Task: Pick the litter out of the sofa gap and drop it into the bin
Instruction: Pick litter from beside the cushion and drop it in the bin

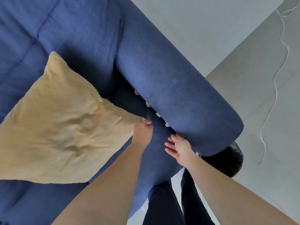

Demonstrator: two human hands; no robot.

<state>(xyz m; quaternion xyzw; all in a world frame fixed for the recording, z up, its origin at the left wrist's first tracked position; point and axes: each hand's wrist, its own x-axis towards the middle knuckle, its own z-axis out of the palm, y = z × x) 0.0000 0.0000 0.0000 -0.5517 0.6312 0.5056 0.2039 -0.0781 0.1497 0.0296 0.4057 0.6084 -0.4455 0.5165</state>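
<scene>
My two bare forearms run up from the bottom of the frame toward its centre. My right hand [177,147] lies flat on the blue sofa [84,38] seat with fingers spread wide, holding nothing, its edge against the rounded armrest [170,88]. My left hand [142,133], just left of it, pinches the corner of the yellow cushion [61,127] with curled fingers. Beyond both hands, pale crumpled litter [148,104] sits in the gap along the armrest's foot. The dark bin [230,161] stands lower right, behind the armrest's end.
</scene>
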